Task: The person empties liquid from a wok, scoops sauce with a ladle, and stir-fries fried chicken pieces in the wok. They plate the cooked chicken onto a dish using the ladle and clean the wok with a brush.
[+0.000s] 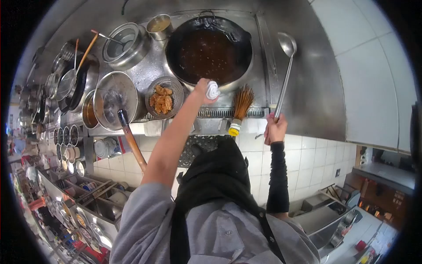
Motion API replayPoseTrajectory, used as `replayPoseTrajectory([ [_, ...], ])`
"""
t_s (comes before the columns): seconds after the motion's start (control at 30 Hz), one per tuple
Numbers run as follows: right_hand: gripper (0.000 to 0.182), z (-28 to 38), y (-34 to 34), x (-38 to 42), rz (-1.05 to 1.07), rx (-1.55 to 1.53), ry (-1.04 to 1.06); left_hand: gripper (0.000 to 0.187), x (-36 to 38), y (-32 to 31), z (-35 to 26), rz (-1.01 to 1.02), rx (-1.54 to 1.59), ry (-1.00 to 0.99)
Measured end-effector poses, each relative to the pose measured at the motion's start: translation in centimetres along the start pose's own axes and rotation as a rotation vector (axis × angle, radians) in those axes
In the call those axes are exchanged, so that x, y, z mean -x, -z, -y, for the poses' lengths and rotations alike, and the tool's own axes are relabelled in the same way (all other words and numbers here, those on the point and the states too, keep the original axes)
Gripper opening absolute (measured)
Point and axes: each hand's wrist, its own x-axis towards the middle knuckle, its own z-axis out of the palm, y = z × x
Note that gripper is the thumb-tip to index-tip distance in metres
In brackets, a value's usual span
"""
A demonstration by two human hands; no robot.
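My left hand is closed round a folded white cloth at the near rim of a large black wok holding dark brown liquid. The handle of a long metal ladle is gripped in my right hand, its bowl pointing away from me over the steel surface at the right. Fried brown pieces lie in a perforated metal bowl left of my left hand. Between my hands rests a bamboo brush with a yellow-bound end.
A large round strainer with a wooden handle sits left of the perforated bowl. Behind it are a metal pot and a small metal container. Several pans and ladles stand farther left. A steel wall edge runs along the right.
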Motion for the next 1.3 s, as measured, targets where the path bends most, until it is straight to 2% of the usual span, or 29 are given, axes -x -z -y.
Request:
replayPoseTrajectory([
  [0.07,0.014,3.3,-1.0,-3.5,0.073,0.01,0.041,0.025,-3.9,1.2,-0.4,0.019,0.1,-0.113],
  [0.1,0.015,6.9,0.9,-3.5,0.116,0.088,0.021,0.024,-4.5,1.2,2.6,0.048,0.145,-0.097],
  [0.13,0.016,9.0,0.6,-5.4,0.176,0.12,0.029,0.023,-5.1,1.8,2.9,0.076,0.155,-0.14],
  [0.17,0.017,10.9,-0.1,-7.6,0.237,0.15,0.038,0.022,-4.8,2.2,2.7,0.102,0.162,-0.187],
  [0.23,0.017,14.1,-1.7,-11.8,0.29,0.246,0.074,0.02,2.1,0.9,1.9,0.088,0.099,-0.264],
  [0.27,0.017,15.1,-2.4,-13.4,0.314,0.298,0.075,0.018,1.9,1.8,1.9,0.095,0.21,-0.247],
  [0.4,0.013,19.2,-6.2,-19.1,0.425,0.562,0.117,0.016,2.5,2.9,2.9,-0.046,0.186,-0.261],
  [0.5,0.012,20.9,-9.6,-21.7,0.478,0.72,0.139,0.016,4.8,2.0,3.8,-0.152,0.142,-0.369],
  [0.67,0.01,22.2,-13.2,-24.2,0.601,0.87,0.122,0.019,4.9,2.6,5.5,-0.109,0.143,-0.453],
  [0.8,0.012,23.7,-12.6,-23.7,0.763,0.798,0.024,0.018,7.7,2.4,6.2,-0.14,0.233,-0.482],
  [0.93,0.013,25.5,-11.4,-21.9,0.921,0.934,-0.023,0.017,9.3,4.0,7.5,-0.126,0.223,-0.444],
  [1.03,0.014,27.5,-10.4,-19.5,0.926,0.828,-0.145,0.014,11.0,5.4,8.4,-0.15,0.224,-0.392],
  [1.1,0.017,28.4,-10.5,-18.0,0.967,0.847,-0.128,0.015,12.5,6.6,9.3,-0.052,0.268,-0.377],
  [1.3,0.019,30.9,-11.2,-12.2,0.991,0.825,-0.172,0.014,19.0,8.7,10.5,-0.072,0.274,-0.404],
])
